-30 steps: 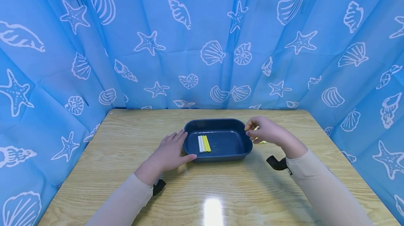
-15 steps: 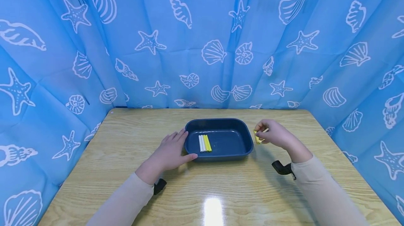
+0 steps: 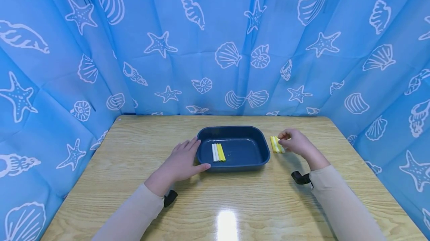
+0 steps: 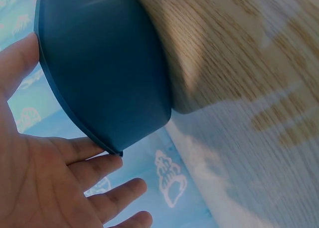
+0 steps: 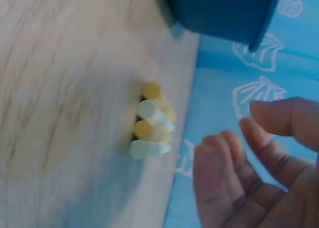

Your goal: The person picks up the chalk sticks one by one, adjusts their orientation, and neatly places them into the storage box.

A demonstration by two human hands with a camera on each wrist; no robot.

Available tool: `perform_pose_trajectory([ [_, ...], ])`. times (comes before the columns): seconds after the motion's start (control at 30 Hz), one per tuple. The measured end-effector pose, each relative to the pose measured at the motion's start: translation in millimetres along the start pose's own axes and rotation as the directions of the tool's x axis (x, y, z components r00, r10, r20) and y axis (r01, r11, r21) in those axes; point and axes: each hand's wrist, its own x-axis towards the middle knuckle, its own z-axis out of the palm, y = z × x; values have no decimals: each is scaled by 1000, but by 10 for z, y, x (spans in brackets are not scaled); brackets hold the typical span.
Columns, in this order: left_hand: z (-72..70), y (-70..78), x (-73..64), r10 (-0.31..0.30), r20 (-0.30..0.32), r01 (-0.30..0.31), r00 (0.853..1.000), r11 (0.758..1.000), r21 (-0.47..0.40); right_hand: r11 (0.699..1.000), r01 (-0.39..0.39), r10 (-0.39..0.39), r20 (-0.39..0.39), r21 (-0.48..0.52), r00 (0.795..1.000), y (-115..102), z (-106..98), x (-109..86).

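My left hand (image 3: 179,162) rests against the left end of a dark blue plastic tub (image 3: 243,149), fingers spread and thumb on the near rim. In the left wrist view, the straight fingers (image 4: 79,170) touch the tub's edge. Inside the tub lie white chalk sticks (image 3: 214,153) beside yellow chalk sticks (image 3: 221,153), in a tight row. To the tub's right, another row of chalk (image 3: 275,145) lies on the table, yellow and white alternating. My right hand (image 3: 297,144) hovers over that row's right side, fingers loosely bent. In the right wrist view, nothing shows between thumb and fingers.
A light wood-grain table (image 3: 201,203) carries everything. Behind it and along both sides hangs a blue curtain (image 3: 208,46) with white shells and starfish. A black wrist-camera mount (image 3: 300,178) sticks out under the right sleeve, and another (image 3: 170,198) under the left.
My right hand has moved rightward from the tub's right rim to over the loose chalk row, which now shows more. My left hand and the chalk in the tub stay put.
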Motion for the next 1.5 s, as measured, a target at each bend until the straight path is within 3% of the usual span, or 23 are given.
perform_pose_trajectory([
  [0.23, -4, 2, 0, 2, 0, -2, 1000, 1000, -5, 993, -104, 103, 20, 51, 994, 113, -11, 131],
  [0.7, -8, 13, -2, 1, 1, -1, 1000, 1000, -15, 973, -219, 219, 1, 67, 976, 281, 33, 378],
  [1.5, -19, 13, -17, 9, -8, -10, 1000, 1000, -13, 971, -237, 237, 5, 19, 972, 351, 33, 469],
])
